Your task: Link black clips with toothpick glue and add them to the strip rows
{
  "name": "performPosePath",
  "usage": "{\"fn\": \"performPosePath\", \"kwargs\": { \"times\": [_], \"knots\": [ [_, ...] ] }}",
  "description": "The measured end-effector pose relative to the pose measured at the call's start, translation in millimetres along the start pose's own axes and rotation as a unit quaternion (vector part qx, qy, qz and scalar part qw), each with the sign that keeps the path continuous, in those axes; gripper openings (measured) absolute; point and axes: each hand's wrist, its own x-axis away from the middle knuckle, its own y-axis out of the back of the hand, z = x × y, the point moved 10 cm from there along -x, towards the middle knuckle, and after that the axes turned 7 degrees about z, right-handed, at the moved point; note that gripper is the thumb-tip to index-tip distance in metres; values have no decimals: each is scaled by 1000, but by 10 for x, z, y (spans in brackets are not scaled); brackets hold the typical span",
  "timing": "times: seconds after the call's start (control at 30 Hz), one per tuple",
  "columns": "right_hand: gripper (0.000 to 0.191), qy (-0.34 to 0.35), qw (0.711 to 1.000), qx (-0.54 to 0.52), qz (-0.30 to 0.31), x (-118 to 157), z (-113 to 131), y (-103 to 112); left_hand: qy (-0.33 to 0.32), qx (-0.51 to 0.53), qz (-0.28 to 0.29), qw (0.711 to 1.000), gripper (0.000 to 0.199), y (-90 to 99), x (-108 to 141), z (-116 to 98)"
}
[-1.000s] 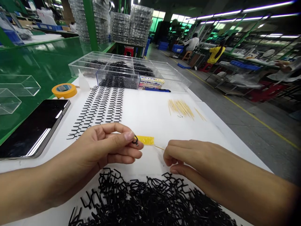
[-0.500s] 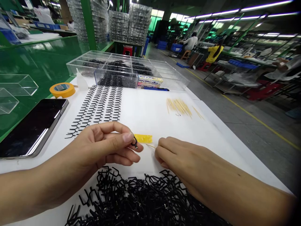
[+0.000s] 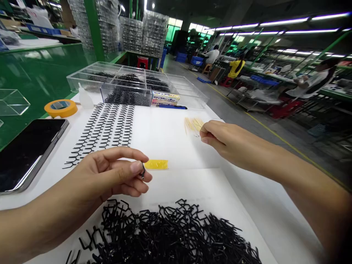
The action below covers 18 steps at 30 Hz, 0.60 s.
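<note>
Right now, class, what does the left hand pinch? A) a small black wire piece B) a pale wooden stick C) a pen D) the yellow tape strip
A: the left hand holds a small black wire piece between thumb and fingertips, beside the yellow tape strip.

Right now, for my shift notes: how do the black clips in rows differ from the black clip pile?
The black clips in rows lie flat in neat, parallel lines, while the black clip pile is a loose, tangled heap. The rows sit farther from the camera; the pile sits nearest. Both are black, bent shapes on a white surface.
</note>
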Motion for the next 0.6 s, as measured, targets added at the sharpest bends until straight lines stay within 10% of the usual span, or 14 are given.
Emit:
{"fn": "performPosePath", "kwargs": {
  "times": [0.6],
  "knots": [
    [16, -64, 997, 41, 19, -264, -296, -261, 30, -4, 36, 999, 15, -2, -46, 124]
  ]
}}
